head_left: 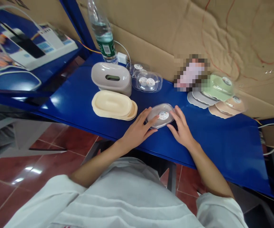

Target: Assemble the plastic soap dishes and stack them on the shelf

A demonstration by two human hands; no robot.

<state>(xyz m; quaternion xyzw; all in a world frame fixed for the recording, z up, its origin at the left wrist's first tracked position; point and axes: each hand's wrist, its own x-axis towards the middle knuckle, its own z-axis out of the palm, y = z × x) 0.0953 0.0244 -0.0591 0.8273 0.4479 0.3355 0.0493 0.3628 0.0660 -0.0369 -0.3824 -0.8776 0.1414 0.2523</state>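
An oval clear plastic lid (pixel 163 123) with a round white sticker lies on the blue table in front of me. My left hand (pixel 140 128) grips its left end, fingers bent over the rim and one fingertip near the sticker. On the other end, my right hand (pixel 181 129) has its thumb at the near edge and its fingers at the far edge. To the left are stacked cream oval pieces (pixel 112 104) and, behind them, a stack of grey oval trays (pixel 112 74) with a slot showing in the top one.
More clear lids (pixel 148 81) with stickers lie behind. On the right sit green covered dishes (pixel 220 85), grey scalloped pieces (pixel 202 99) and peach ones (pixel 227 107). A water bottle (pixel 105 38) stands at the back beside a white charger (pixel 122 58). A power strip (pixel 49 47) is far left.
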